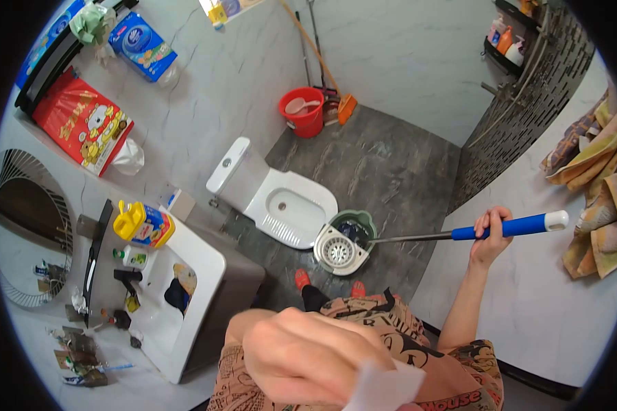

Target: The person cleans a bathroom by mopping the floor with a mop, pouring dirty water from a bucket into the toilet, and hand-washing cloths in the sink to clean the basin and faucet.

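Note:
My right hand (491, 233) is wrapped round the blue grip of a mop (466, 233), held out to the right. Its metal pole slopes down to the left into a green mop bucket (368, 221), where the mop head is hard to make out. A white spin basket (339, 252) sits on the bucket's near side. Close to the camera, my left hand (308, 349) is bent inward with curled fingers. At its fingers is a blurred white piece of tissue (387, 387); the fingertips are hidden.
A squat toilet (291, 209) stands just left of the bucket. The washbasin (206, 264) with bottles is on the left. A red bucket (303, 113) and an orange broom (347, 108) stand in the far corner. Towels (593, 185) hang on the right wall.

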Demonstrator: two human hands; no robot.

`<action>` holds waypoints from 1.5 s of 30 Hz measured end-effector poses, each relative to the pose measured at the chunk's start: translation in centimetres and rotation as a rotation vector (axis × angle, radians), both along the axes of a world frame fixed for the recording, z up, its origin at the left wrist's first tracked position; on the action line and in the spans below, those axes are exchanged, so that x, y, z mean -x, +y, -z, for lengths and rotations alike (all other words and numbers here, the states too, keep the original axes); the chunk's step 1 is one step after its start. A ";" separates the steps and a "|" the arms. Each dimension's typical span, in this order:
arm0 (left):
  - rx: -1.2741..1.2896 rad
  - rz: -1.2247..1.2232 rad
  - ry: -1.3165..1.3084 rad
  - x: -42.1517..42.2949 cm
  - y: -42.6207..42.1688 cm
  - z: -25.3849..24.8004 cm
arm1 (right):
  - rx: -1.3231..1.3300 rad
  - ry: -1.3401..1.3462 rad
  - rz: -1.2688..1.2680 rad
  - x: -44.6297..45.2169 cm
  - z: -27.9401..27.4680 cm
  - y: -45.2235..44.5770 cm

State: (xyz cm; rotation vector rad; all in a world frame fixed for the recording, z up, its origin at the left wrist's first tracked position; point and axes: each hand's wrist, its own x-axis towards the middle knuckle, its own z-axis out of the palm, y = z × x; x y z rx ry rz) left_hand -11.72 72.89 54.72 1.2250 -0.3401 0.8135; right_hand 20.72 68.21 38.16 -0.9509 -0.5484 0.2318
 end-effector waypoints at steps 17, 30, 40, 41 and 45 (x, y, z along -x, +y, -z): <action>0.155 0.075 -0.342 -3.2 1.2 1.4 | 0.011 -0.040 -0.003 0.3 0.1 -0.9; 0.174 -0.220 -0.068 6.6 -2.4 -4.2 | 0.001 -0.023 -0.020 0.6 -0.1 0.0; 0.157 -0.146 -0.072 1.5 0.2 1.3 | -0.010 0.005 -0.003 0.4 -0.1 -0.1; 0.165 -0.135 -0.058 1.2 0.4 1.8 | -0.009 0.006 0.000 0.4 -0.1 0.0; 0.178 -0.095 -0.009 0.3 0.8 2.8 | 0.014 -0.020 -0.011 0.4 0.0 0.0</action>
